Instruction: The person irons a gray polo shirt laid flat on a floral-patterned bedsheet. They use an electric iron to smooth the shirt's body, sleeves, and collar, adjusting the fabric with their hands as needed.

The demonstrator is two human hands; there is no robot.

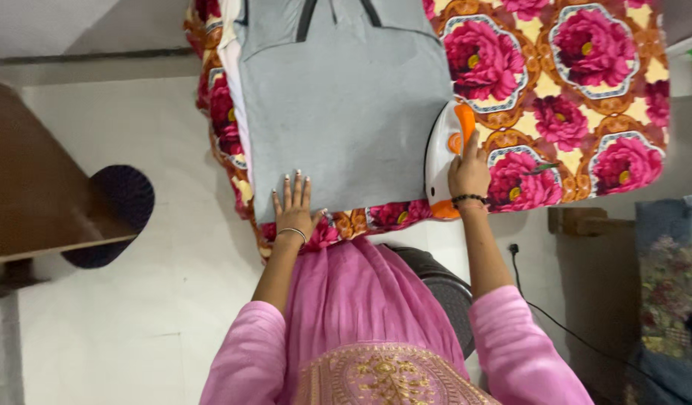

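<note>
A grey garment point(342, 105) with dark stripes lies flat on a pad covered by a floral blanket point(578, 90) with red roses. My left hand point(293, 206) rests flat, fingers spread, on the garment's near hem. Wrapped around the orange handle, my right hand point(468, 172) holds a white and orange iron point(440, 154) at the garment's right edge. Each wrist carries a bracelet.
A brown wooden board point(38, 195) juts in from the left above a dark round mat point(117, 214) on the pale floor. A black cord point(563, 326) trails at the right. Floral fabric point(672, 285) lies at the far right.
</note>
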